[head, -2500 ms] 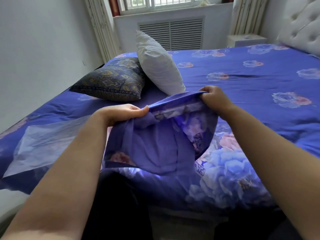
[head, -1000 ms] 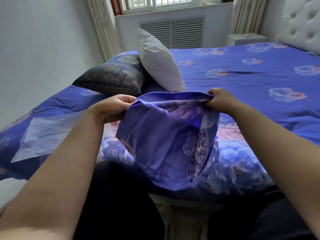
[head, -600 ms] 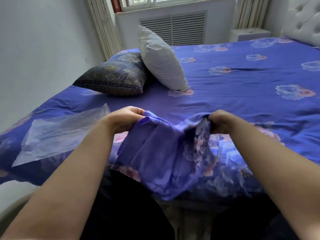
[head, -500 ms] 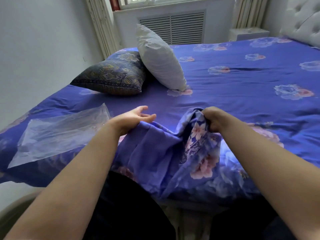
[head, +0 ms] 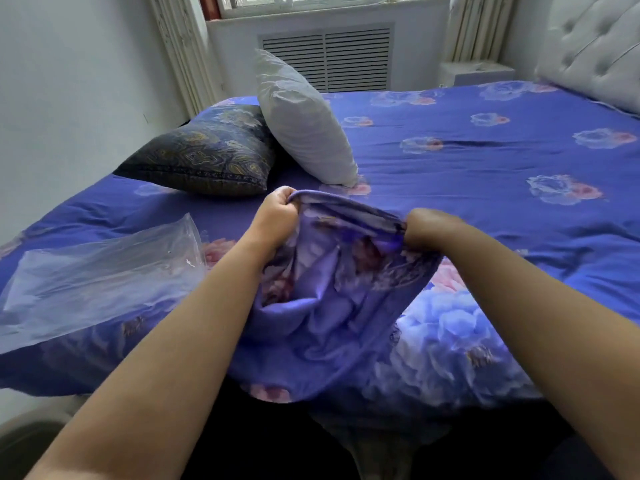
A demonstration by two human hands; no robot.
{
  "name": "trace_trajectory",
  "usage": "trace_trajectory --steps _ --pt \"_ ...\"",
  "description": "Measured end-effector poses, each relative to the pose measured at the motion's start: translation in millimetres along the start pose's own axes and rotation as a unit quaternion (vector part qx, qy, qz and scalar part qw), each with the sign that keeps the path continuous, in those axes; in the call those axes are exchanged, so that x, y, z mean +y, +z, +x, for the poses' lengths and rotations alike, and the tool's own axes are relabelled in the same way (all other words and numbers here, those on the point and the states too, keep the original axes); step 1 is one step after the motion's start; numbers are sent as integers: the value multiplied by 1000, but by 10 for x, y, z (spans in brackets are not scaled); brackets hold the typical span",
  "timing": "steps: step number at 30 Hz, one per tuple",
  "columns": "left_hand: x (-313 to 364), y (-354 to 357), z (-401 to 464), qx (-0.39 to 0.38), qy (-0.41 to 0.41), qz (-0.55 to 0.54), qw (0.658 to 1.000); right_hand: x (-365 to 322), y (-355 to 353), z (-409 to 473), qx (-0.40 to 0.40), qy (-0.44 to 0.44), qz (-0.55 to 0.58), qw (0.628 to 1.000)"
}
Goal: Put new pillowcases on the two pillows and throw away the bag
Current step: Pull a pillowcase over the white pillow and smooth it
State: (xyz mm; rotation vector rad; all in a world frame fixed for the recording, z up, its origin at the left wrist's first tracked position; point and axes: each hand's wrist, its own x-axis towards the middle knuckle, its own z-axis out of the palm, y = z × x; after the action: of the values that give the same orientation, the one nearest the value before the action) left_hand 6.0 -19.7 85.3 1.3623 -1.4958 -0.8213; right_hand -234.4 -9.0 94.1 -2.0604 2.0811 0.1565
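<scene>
A big bed with a purple-blue flowered sheet (head: 485,161) fills most of the picture, from the middle out to the right edge. A padded white headboard (head: 595,53) stands at the upper right. A white wall vent with thin slats (head: 327,60) sits under the window at the top middle.

A floppy purple-blue pillowcase with pink flowers (head: 332,306) hangs in the lower middle of the picture, over the near edge of the bed. Its top edge is stretched between two hands. The left hand (head: 277,216) has its fingers curled tight around the left end of that edge. The right hand (head: 427,226) has its fingers curled around the right end. So each grip is pinching the pillowcase cloth.

A clear, crinkly plastic bag (head: 100,282) lies flat on the bed at the left, just beside the left arm.

A dark pillow with a gold swirly pattern (head: 204,154) lies on the bed at the upper left. A plain white pillow with no cover (head: 301,119) leans on it, tilted up, in the upper middle. Both pillows are well apart from the hands.

A small white bedside box (head: 474,72) stands past the far side of the bed at the upper right.
</scene>
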Motion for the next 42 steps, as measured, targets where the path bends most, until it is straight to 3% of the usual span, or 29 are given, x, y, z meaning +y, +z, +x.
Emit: trace_trajectory --steps 2,4,5,7,8,9,12,14,16,17,19,20,21,23,26,28,31,33,35,36,39,42 --pt "88 -74 1 13 -78 -101 992 162 0 84 5 46 97 994" --pt "175 -203 -16 -13 -169 -190 967 277 27 148 26 93 261 961" --pt "197 -274 -30 -48 -203 -224 952 306 48 187 31 109 396 911" --pt "214 -394 -78 -119 -237 -250 931 304 14 195 -22 106 642 759" --pt "215 -456 -101 -149 -243 -250 925 322 -28 204 -63 87 694 711" --pt "206 -533 -114 -168 -248 -248 921 361 -78 199 -110 62 694 709" --pt "246 -806 -109 -215 -256 -227 915 527 -318 135 -233 -20 510 828" --pt "257 -934 -66 -256 -282 -181 907 593 -479 232 -271 -21 329 904" --pt "121 -949 151 -240 -238 -59 939 514 -591 460 -154 0 111 982" --pt "38 -913 288 -160 -183 -5 970 440 -599 628 -22 14 45 999" --pt "-141 -789 542 35 -70 62 995 225 -540 790 242 27 60 968" --pt "-211 -711 632 113 -39 123 985 112 -453 821 305 14 98 947" --pt "-289 -629 668 162 -30 209 964 2 -337 835 317 -1 125 940" --pt "-542 -442 652 143 -60 325 933 -208 -27 805 261 -17 149 954" --pt "-940 -153 417 10 -125 411 903 -499 440 568 98 -57 158 981" --pt "-1067 -33 188 -48 -158 450 878 -630 661 331 4 -105 81 991" --pt "-1105 -40 -53 -40 -188 479 856 -748 826 128 -104 -121 -23 987" --pt "-1109 -115 -128 -44 -218 508 832 -789 875 109 -168 -124 35 977" --pt "-1030 -163 -205 -130 -255 509 812 -838 885 69 -233 -124 154 952" --pt "-985 -157 -241 -174 -281 470 819 -879 889 38 -260 -113 204 937" --pt "-832 -96 -345 -227 -316 344 854 -1031 1033 -34 -248 -91 279 923" --pt "-891 -66 -352 -181 -263 262 911 -1080 1237 -11 -95 -82 346 930"
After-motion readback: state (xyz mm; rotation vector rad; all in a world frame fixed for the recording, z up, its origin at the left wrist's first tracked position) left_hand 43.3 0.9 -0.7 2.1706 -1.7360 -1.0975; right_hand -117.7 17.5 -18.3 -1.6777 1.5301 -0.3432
